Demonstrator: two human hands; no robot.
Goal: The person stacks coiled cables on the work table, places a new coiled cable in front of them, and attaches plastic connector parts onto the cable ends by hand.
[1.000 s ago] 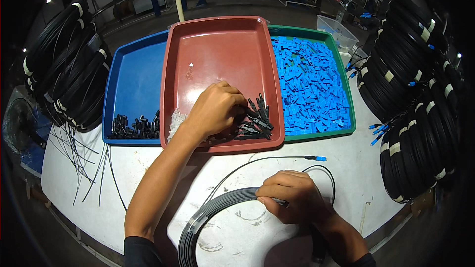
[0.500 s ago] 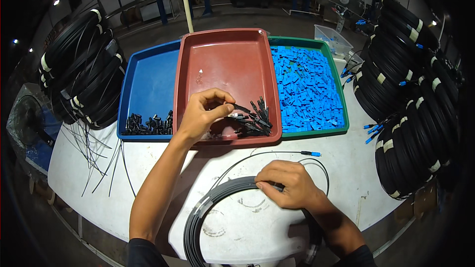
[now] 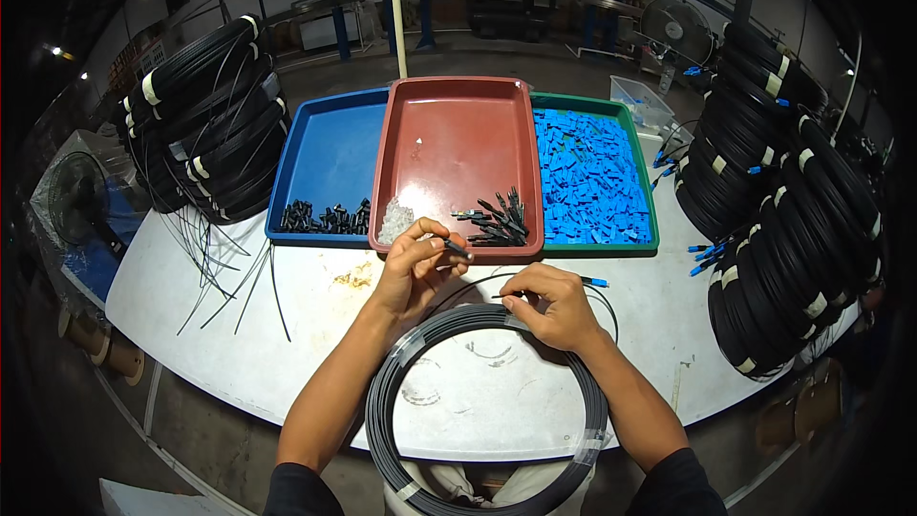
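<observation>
My left hand [image 3: 415, 272] is closed on a slim black fibre connector part [image 3: 456, 248], held just in front of the red tray's near edge. Slightly lower and to the right, my right hand [image 3: 556, 308] pinches a thin black cable end [image 3: 499, 297] that points left. The two pieces are apart. Beneath both hands lies a taped coil of black cable [image 3: 380, 411], overhanging the table's near edge. Its other loose end carries a blue connector [image 3: 594, 282], resting on the table beyond my right hand.
A red tray [image 3: 458, 153] holds black connector parts [image 3: 497, 220] and small clear pieces [image 3: 396, 218]. Flanking it are a blue tray [image 3: 330, 153] with black bits and a green tray [image 3: 642, 134] full of blue connectors. Cable coils stack at left [image 3: 205, 124] and right [image 3: 793, 239].
My left hand has drawn back from over the red tray toward my right hand, bringing the black connector part. My right hand has risen slightly off the coil, and the cable end now shows.
</observation>
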